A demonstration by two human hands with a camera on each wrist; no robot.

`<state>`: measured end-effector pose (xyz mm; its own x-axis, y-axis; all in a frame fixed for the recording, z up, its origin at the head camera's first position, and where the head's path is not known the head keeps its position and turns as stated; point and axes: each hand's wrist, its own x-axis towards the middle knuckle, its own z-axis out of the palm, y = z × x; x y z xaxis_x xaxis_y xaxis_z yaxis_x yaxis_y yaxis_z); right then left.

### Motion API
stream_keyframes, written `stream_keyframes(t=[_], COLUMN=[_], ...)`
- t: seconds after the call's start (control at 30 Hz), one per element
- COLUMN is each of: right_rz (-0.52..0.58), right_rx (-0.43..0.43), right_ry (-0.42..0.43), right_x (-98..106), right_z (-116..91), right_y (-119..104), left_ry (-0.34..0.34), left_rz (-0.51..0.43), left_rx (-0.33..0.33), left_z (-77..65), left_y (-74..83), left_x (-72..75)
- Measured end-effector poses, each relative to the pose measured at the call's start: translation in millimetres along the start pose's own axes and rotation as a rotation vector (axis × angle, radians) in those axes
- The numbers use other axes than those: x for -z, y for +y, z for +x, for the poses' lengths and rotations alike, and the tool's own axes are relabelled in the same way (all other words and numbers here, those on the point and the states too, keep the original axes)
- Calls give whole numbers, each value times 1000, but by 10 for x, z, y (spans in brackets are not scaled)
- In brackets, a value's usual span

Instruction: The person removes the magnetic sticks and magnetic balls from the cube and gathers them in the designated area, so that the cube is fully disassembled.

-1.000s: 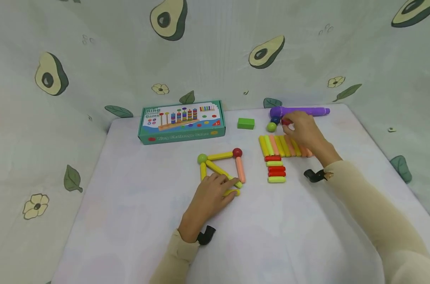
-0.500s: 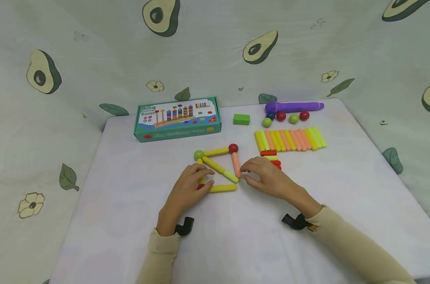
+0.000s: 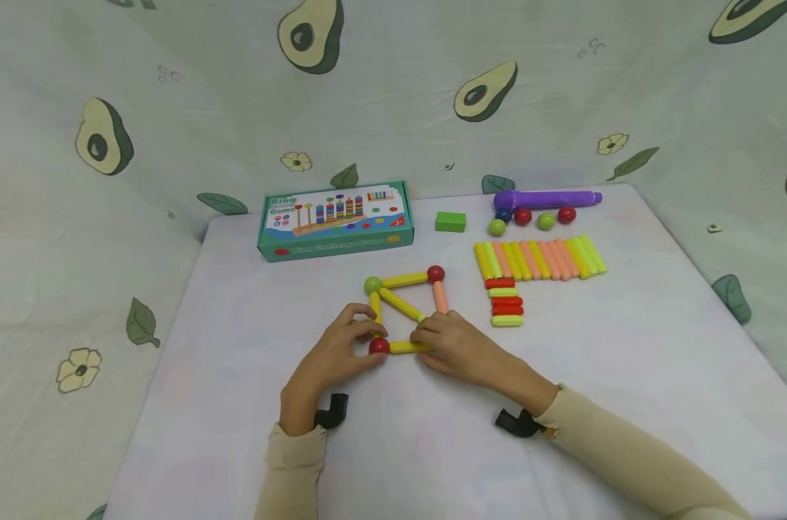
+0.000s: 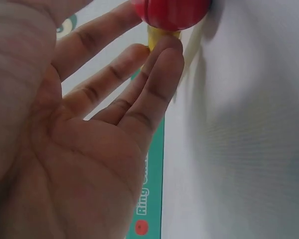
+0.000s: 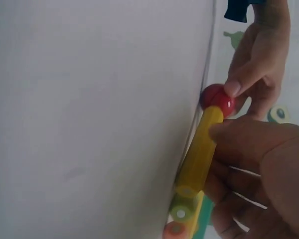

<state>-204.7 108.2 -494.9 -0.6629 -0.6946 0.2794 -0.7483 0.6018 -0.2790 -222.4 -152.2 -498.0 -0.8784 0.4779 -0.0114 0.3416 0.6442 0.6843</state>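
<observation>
My left hand (image 3: pixel 333 354) pinches a red ball (image 3: pixel 379 347) at the near left corner of a flat figure of sticks and balls. From that ball a yellow stick (image 5: pixel 199 154) runs to the right, and my right hand (image 3: pixel 465 350) pinches it between thumb and fingers. The figure's far corners are a green ball (image 3: pixel 373 285) and another red ball (image 3: pixel 436 274), joined by a yellow stick (image 3: pixel 405 279). A diagonal stick (image 3: pixel 400 303) and a pink stick (image 3: pixel 440 296) run toward my right hand, which hides their near ends.
Several coloured sticks (image 3: pixel 543 260) lie in a row at right, with short red and light-green sticks (image 3: pixel 506 302) below. Behind them are loose balls (image 3: pixel 545 221) and a purple microphone-shaped thing (image 3: pixel 549 200). A green block (image 3: pixel 450 222) and a game box (image 3: pixel 337 220) stand at the back.
My right hand has come from the loose balls at the back right, past the pink stick, to the near yellow stick. My left hand has shifted left onto the corner red ball.
</observation>
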Motion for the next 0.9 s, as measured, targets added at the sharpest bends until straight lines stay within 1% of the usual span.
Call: stream_keyframes(t=[0.1, 0.23, 0.4, 0.47, 0.53, 0.6, 0.67, 0.77, 0.83, 0.9], right_rz=[-28, -8, 1, 17, 59, 124, 201, 295, 315, 309], right_rx=[-22, -24, 29, 51, 53, 15, -52, -160, -208, -247], right_ry=[-10, -18, -32, -37, -37, -32, -10, 55, 115, 178], right_x=[-27, -45, -45, -36, -15, 23, 86, 217, 321, 432], right_z=[21, 30, -9, -56, -102, -147, -186, -240, -271, -308], right_y=[-19, -32, -21, -13, -15, -23, -15, 52, 136, 243], left_ry=[14, 13, 17, 20, 24, 29, 29, 26, 26, 25], left_rz=[2, 12, 4, -1, 3, 7, 10, 13, 17, 19], left_rx=[-21, -26, -63, -59, -39, -25, -13, -11, -5, 5], left_z=[3, 1, -12, -9, -11, -19, -26, -29, -27, -26], left_y=[16, 38, 20, 17, 23, 28, 36, 54, 67, 75], left_x=[3, 22, 11, -5, -13, -12, -11, -7, -6, -2])
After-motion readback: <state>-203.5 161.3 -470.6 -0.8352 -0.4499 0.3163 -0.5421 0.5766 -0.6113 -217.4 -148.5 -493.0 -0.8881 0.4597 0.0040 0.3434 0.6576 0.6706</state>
